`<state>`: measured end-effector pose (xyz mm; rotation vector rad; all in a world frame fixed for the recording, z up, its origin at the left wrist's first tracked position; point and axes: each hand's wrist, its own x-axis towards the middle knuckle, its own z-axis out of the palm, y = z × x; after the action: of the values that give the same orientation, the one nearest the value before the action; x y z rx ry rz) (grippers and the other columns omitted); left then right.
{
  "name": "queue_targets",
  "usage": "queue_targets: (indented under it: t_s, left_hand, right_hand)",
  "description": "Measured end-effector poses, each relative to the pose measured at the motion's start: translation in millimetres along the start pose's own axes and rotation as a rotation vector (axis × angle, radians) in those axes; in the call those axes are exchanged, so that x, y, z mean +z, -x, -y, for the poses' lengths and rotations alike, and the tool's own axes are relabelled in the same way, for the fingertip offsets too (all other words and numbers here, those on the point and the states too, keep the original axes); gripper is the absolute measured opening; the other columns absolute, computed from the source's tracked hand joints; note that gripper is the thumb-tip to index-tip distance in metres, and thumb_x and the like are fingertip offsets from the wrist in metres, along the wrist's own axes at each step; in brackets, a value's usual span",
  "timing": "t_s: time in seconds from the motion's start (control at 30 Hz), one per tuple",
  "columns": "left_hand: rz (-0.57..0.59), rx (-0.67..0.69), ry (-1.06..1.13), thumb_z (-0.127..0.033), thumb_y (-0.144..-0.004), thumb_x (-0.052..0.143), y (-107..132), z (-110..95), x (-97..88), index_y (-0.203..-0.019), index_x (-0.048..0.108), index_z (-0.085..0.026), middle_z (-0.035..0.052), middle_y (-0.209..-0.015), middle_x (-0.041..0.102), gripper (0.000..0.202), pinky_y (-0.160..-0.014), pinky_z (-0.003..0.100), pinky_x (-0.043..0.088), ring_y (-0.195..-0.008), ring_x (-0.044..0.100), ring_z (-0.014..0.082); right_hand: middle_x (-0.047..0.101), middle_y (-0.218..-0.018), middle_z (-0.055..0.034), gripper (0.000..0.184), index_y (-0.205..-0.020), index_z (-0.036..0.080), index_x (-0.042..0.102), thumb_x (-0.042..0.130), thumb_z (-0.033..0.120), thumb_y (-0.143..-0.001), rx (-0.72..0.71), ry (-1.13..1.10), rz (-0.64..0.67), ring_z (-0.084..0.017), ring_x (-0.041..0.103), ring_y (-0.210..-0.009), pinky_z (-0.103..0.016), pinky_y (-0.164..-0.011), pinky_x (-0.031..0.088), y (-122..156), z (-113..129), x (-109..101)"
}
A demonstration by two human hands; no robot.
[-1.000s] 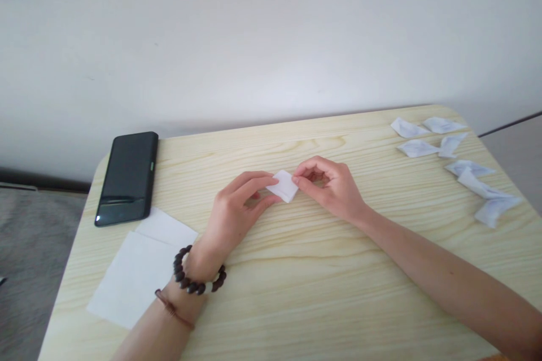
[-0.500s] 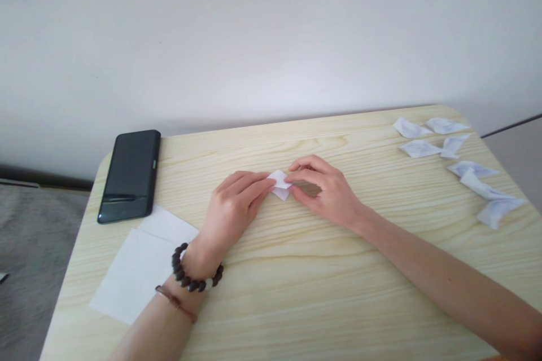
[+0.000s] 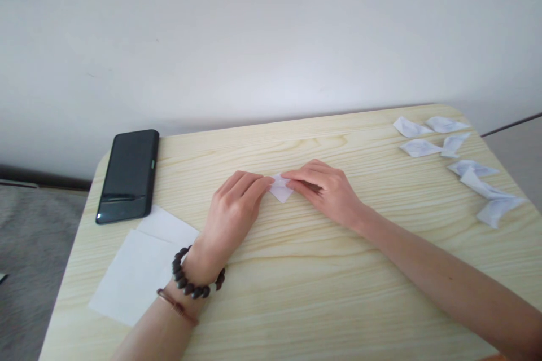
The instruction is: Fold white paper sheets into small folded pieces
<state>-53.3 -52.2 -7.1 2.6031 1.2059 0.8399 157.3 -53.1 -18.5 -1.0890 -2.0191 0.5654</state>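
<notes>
A small piece of folded white paper (image 3: 281,190) lies at the middle of the table between my two hands. My left hand (image 3: 237,203) is closed on its left side, with thumb and fingertips pinching the edge. From the right, my right hand (image 3: 328,186) pinches the paper's upper right side between thumb and fingers. My fingers cover both sides of the paper; a pointed corner shows toward me.
Flat white sheets (image 3: 131,276) lie at left, partly behind my left wrist. Beyond them rests a black phone-like device (image 3: 127,175). Several folded paper pieces (image 3: 421,148) line the right side of the wood-grain table (image 3: 322,299). A white wall (image 3: 271,39) stands behind.
My right fingers have closed in from the right and now pinch the paper. Its upper point has been folded down or covered, and more of the lower corner shows.
</notes>
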Motion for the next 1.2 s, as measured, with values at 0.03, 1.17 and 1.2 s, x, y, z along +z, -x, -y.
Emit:
queue_targets:
  t_s: [0.03,1.17,1.2]
  left_hand:
    - [0.008,-0.01,0.007,-0.016,-0.093,0.051,-0.5,-0.3,0.1,-0.101,0.063,-0.017,0.006,-0.092,0.07,0.015,-0.075,0.03,0.052,-0.084,0.062,0.0178]
    - [0.175,-0.119,-0.201,-0.029,-0.097,0.041,-4.0,-8.8,4.5,-0.083,0.058,-0.015,0.0068,-0.08,0.059,0.027,-0.07,0.034,0.042,-0.076,0.05,0.021]
    - [0.173,-0.119,-0.224,-0.029,-0.097,0.041,-3.8,-9.6,5.8,-0.083,0.059,-0.015,0.0072,-0.082,0.058,0.026,-0.071,0.035,0.043,-0.077,0.049,0.0216]
  right_hand:
    - [0.072,-0.089,-0.0021,0.016,-0.103,0.025,0.068,0.059,0.024,-0.09,0.033,-0.008,0.004,-0.016,0.063,-0.081,-0.031,-0.075,0.051,-0.9,0.3,-0.3]
    - [0.05,-0.09,-0.0054,0.024,-0.072,0.018,0.062,0.058,0.036,-0.088,0.203,0.269,0.058,-0.02,0.052,-0.088,-0.038,-0.081,0.041,-4.2,6.4,5.4]
    - [0.05,-0.091,-0.0054,0.024,-0.072,0.018,0.062,0.058,0.036,-0.087,0.208,0.275,0.054,-0.02,0.053,-0.088,-0.038,-0.081,0.041,-4.2,6.5,5.9]
